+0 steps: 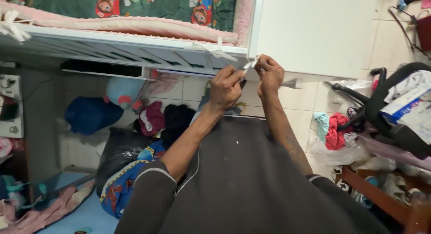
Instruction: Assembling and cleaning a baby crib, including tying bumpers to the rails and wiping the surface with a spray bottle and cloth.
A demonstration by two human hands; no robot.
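Cluttered room, tiled floor (296,112) strewn with clothes, and up top a white crib rail (134,47) with a pink bumper (134,25) along it. Both hands are raised to the crib's corner: the left hand (226,86) and the right hand (270,74) meet on a white tie (251,63), a thin ribbon right where the rail ends against the white panel (314,32). Fingers of both hands are pinched closed on the ribbon's ends, close together, almost touching. My read is that the knot at this corner is being worked; whether it's going on or coming off, I can't tell. Another white bow (215,50) sits just left along the rail, already tied, and one more (11,27) at the far left. Any next pull would call for a steady, fine grip, since the ribbon is thin and short. As for packages: a white and blue box (406,103) lies tilted on the black stroller (381,99) at the right, its print too small to make out. A black bag (119,153) sits on the floor below.
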